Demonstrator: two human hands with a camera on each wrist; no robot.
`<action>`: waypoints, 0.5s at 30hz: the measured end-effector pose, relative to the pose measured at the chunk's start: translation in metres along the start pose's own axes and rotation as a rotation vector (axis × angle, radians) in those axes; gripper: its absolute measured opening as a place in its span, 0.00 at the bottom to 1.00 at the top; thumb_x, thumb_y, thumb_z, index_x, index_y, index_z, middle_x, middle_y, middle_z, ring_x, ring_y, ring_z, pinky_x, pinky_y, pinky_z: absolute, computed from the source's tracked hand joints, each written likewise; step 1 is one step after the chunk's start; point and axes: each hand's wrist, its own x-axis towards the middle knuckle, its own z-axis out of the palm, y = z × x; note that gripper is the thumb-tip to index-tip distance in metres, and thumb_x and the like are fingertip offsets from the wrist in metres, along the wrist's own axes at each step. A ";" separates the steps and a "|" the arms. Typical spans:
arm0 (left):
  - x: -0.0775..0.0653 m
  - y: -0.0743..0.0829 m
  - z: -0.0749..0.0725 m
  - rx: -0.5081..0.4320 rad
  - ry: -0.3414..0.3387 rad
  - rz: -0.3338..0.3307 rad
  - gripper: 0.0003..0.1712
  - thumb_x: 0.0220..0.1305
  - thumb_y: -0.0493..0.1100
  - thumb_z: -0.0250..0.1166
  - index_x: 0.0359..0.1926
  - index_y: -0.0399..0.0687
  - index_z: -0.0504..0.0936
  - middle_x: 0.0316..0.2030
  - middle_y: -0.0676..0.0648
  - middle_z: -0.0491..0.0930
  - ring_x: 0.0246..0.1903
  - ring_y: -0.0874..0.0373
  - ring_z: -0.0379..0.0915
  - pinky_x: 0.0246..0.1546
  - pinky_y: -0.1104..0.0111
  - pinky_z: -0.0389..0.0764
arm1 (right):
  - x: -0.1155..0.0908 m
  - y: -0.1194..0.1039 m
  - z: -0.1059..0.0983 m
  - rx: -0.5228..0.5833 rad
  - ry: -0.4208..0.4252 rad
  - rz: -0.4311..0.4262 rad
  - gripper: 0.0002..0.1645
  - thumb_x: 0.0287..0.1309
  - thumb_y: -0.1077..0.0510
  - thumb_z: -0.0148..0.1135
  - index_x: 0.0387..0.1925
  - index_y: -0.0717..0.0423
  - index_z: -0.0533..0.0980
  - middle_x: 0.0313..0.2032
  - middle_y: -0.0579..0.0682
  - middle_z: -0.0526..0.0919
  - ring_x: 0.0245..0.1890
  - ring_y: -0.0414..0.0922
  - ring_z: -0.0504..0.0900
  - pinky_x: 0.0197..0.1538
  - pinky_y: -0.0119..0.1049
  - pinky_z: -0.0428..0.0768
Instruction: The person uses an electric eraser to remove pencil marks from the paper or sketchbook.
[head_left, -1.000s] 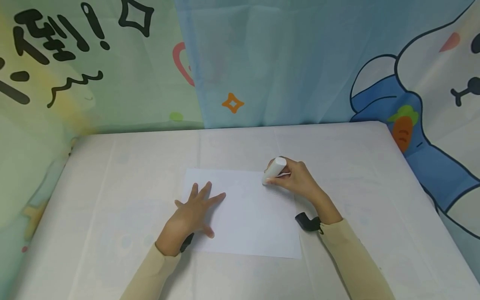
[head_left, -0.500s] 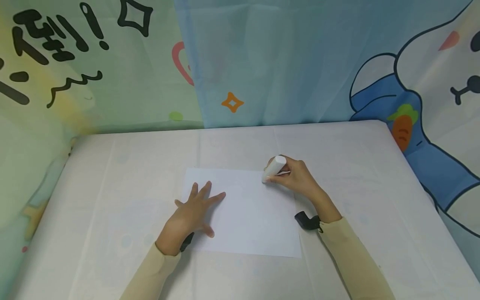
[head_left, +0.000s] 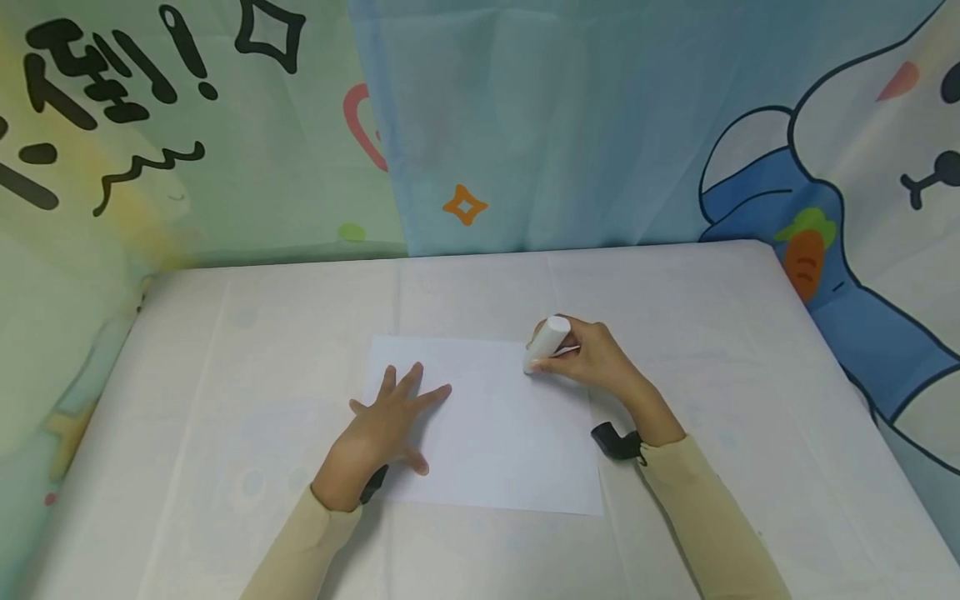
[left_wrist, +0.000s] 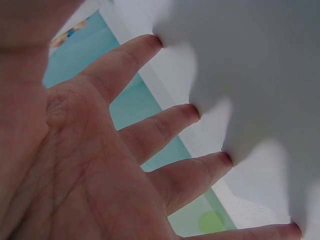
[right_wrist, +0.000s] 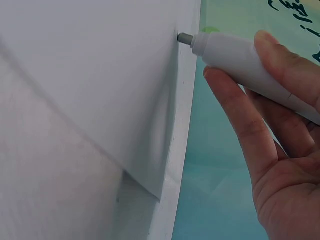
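Note:
A white sheet of paper [head_left: 495, 433] lies on the covered table. Spread fingers of my left hand [head_left: 386, 425] rest on its left part; the left wrist view shows the fingertips [left_wrist: 226, 159] pressed on the paper. Near the sheet's far right corner, my right hand [head_left: 600, 358] grips a thick white marker [head_left: 547, 342] between thumb and fingers. The marker leans, its blunt end up toward the far right. In the right wrist view, the marker's grey tip [right_wrist: 185, 38] meets the paper, and the cap is off. No mark shows on the sheet.
A pale cloth covers the table [head_left: 247, 350] around the sheet. Behind it hangs a printed backdrop [head_left: 555, 125] with cartoon figures and lettering. A black wrist camera [head_left: 617, 442] sits at my right wrist, close over the table beside the sheet's right edge.
The right hand and marker have shifted slightly toward me over the last half second, after a slight move away before that. The left hand stays in place on the paper.

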 end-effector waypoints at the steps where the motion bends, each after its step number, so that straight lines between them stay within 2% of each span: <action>1: 0.000 0.000 0.000 -0.001 -0.001 0.000 0.60 0.35 0.47 0.84 0.72 0.58 0.64 0.76 0.39 0.47 0.74 0.32 0.35 0.52 0.23 0.55 | 0.000 0.000 0.000 0.000 -0.003 0.000 0.22 0.42 0.71 0.76 0.41 0.70 0.77 0.37 0.64 0.85 0.35 0.57 0.87 0.36 0.32 0.84; 15: 0.000 0.000 0.001 0.007 0.002 0.005 0.60 0.35 0.47 0.84 0.72 0.59 0.64 0.76 0.39 0.47 0.74 0.32 0.35 0.52 0.23 0.55 | -0.002 0.004 -0.001 -0.005 -0.038 -0.019 0.24 0.39 0.71 0.77 0.41 0.69 0.78 0.37 0.63 0.85 0.34 0.55 0.86 0.35 0.31 0.83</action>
